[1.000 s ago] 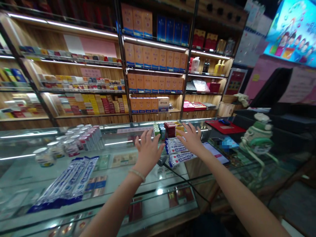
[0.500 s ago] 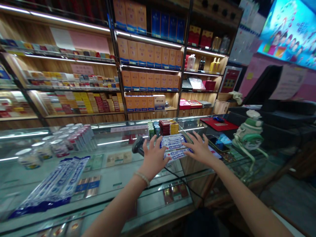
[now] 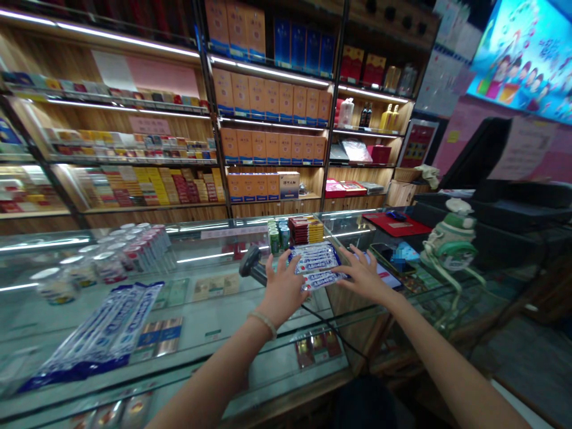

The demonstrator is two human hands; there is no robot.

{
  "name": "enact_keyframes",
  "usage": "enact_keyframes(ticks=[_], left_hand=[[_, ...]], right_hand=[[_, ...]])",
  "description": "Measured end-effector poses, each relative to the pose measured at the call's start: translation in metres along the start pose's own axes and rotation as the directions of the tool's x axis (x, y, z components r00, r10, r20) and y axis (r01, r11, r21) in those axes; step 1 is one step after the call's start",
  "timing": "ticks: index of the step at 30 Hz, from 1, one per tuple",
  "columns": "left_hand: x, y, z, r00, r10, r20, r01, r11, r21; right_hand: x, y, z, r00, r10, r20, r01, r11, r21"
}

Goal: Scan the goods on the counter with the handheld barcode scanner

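Note:
Several small blue-and-white packets (image 3: 316, 257) lie side by side on the glass counter. Nearer to me is another blue-and-white packet (image 3: 322, 279), with my left hand (image 3: 285, 287) at its left end and my right hand (image 3: 361, 276) at its right end. Fingers of both hands are spread apart and touch the packet ends; neither hand is closed round anything. Behind the packets stand a stack of red and yellow packs (image 3: 306, 230) and green tubes (image 3: 278, 236). A dark handheld scanner (image 3: 252, 264) lies left of my left hand.
Long blue-and-white packets (image 3: 100, 330) and white-lidded cups (image 3: 53, 286) are on the left of the glass counter (image 3: 210, 330). At right are a phone (image 3: 388, 277), a red mat (image 3: 397, 224) and a green bottle (image 3: 451, 241). A black cable (image 3: 330, 326) runs towards me.
My left hand has shifted slightly right and down, and my right hand slightly down. Both are now at the ends of the nearer packet, leaving the row behind more exposed.

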State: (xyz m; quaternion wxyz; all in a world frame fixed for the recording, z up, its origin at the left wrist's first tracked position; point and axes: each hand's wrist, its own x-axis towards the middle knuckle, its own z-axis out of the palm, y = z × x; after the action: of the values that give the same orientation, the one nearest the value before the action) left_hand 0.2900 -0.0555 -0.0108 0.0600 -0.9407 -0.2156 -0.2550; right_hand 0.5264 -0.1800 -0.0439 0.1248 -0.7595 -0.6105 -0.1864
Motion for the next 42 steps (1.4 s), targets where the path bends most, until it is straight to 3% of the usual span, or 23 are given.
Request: enact_keyframes(ticks=[5, 13, 21, 30, 36, 42], left_hand=[[0.002, 0.001, -0.004, 1.0, 0.028, 0.006, -0.028, 1.0, 0.011], [0.013, -0.014, -0.023, 0.993, 0.039, -0.109, -0.037, 0.999, 0.017], [0.014, -0.067, -0.058, 0.979, -0.023, -0.202, 0.041, 0.995, 0.086], [-0.001, -0.134, -0.085, 0.956, -0.093, -0.279, 0.148, 0.972, 0.183], [-0.008, -0.169, -0.09, 0.94, -0.151, -0.307, 0.224, 0.95, 0.219], [-0.01, -0.19, -0.087, 0.932, -0.173, -0.319, 0.256, 0.937, 0.237]], right_hand=[[0.003, -0.003, -0.007, 0.999, -0.019, -0.028, 0.019, 1.0, -0.003], [0.021, -0.012, -0.038, 0.992, -0.005, -0.125, 0.003, 1.0, -0.012], [0.068, -0.055, -0.046, 0.967, -0.03, -0.255, 0.039, 0.999, 0.031], [0.128, -0.12, -0.028, 0.918, -0.066, -0.391, 0.117, 0.988, 0.106], [0.156, -0.153, -0.023, 0.918, -0.095, -0.385, 0.162, 0.976, 0.146], [0.175, -0.17, -0.016, 0.917, -0.09, -0.389, 0.161, 0.975, 0.155]])
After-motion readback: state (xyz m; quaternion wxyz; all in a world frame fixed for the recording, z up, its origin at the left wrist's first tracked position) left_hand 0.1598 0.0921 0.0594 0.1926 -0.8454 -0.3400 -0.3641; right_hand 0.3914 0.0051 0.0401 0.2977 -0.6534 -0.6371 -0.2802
